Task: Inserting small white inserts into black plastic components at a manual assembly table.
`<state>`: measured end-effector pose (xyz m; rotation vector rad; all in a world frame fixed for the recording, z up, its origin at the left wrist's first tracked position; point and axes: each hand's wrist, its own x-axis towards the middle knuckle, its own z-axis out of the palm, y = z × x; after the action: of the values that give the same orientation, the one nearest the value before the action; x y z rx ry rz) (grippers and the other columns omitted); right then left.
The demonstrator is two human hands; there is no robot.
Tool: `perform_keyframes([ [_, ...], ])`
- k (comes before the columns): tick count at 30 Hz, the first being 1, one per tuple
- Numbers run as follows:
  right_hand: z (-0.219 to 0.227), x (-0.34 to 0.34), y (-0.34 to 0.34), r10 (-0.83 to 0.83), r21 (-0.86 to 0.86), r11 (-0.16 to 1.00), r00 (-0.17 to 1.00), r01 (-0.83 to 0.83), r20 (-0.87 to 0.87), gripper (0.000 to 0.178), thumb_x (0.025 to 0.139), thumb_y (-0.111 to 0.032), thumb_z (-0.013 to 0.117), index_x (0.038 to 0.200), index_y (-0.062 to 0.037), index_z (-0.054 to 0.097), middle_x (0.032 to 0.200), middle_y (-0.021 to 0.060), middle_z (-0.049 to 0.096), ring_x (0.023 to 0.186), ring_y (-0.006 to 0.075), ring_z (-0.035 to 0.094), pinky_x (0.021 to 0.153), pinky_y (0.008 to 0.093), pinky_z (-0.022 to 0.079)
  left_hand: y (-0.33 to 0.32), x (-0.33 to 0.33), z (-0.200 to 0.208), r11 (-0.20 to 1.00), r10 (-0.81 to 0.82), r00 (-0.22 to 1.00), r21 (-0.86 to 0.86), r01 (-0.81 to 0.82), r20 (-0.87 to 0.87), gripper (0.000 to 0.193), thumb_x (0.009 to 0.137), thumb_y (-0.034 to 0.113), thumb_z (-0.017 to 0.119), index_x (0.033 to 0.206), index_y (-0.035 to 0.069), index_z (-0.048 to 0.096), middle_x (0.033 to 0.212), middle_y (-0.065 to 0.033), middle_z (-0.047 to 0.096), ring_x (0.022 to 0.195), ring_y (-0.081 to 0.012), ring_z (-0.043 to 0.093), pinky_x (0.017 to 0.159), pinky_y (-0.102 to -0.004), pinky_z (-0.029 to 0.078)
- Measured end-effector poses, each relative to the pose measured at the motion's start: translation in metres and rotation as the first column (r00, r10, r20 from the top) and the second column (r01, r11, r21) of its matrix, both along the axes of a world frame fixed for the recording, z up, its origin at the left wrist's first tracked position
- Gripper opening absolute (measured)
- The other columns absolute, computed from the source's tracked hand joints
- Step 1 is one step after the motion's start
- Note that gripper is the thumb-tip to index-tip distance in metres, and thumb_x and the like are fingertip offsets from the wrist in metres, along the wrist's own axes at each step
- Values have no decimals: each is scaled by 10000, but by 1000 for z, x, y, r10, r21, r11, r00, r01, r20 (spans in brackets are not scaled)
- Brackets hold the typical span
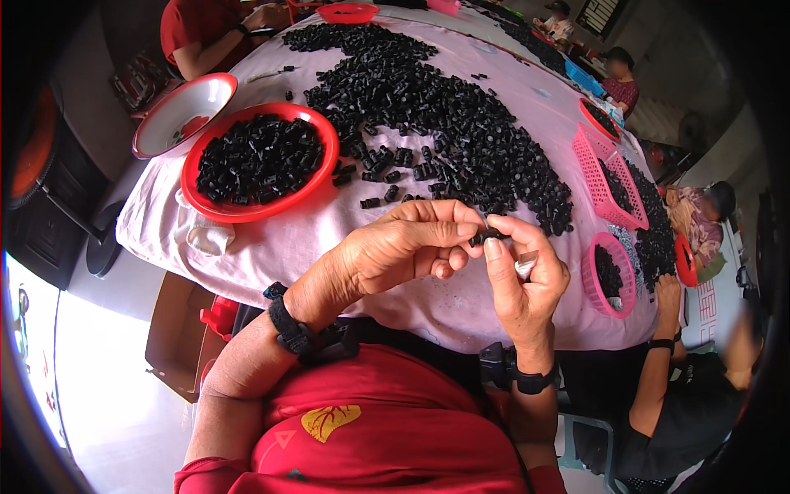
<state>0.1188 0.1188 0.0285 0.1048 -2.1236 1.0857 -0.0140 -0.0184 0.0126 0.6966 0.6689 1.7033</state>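
In front of my chest, my left hand [403,244] and my right hand [527,276] meet over the table. Between their fingertips they pinch a small black cylindrical part [487,236], mostly covered by thumbs and fingers. Something small and pale [525,265] sits tucked among the curled fingers of my right hand; its kind is unclear. Just beyond my hands spreads a big heap of the same black parts [444,115]. To the left of it stands a red basin [332,169] full of them.
A white, red-rimmed basin [152,136] overlaps the table's left edge. A pink basket [591,169] and a pink bowl [592,280] with black parts stand on the right. A pink cloth [280,255] covers the table. Other people sit around it; one in black [658,412] is close on my right.
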Motion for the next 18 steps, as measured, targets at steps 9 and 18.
perform_keyframes([
  [9,-5,-4,-1,82,-62,994,996,-85,-43,257,864,-7,619,1119,22,596,953,102,683,762,112,678,594,210,512,0,0,2,997,-71,996,-30,73,52,253,929,142,584,1153,30,552,910,-11,599,748,-85,570,607,-208,450],
  [18,2,0,-2,60,25,998,998,-61,36,277,849,-40,653,1113,24,597,987,110,686,620,32,549,519,179,445,-1,0,-1,997,-81,997,-5,81,20,240,927,136,585,1137,21,565,902,-1,600,741,-73,548,610,-202,450],
])
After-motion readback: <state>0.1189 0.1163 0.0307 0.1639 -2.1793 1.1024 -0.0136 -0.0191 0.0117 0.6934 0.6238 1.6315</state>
